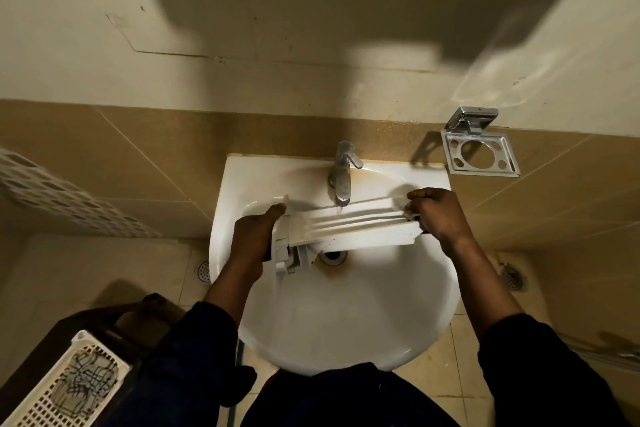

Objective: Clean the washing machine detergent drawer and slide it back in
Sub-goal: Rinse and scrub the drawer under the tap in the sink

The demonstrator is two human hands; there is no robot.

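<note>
Right now you hold the detergent drawer (349,225) across the white sink (332,329), under the spout of the single chrome tap (341,172) and above the one drain hole (333,256). It is one long white plastic piece lying roughly level, left to right, with raised ribs or dividers running along its length. Its bulkier end, with grey and white fittings hanging below it, is on your left; the narrower end is on your right. I cannot tell which side of it faces up, nor whether water is running.

Your left hand (254,236) is wrapped around the bulky end, thumb lying along the top edge and fingers curled underneath out of sight. Your right hand (436,215) is closed over the narrow end, knuckles up; something dark shows under the fingers, but I cannot make out what it is. Both sleeves are dark and pushed back from the wrists.

Around you: one metal holder (479,151) on the wall right of the sink, two floor drains (204,270) either side of it, and one white plastic basket (65,381) at lower left with a patterned cloth inside.
</note>
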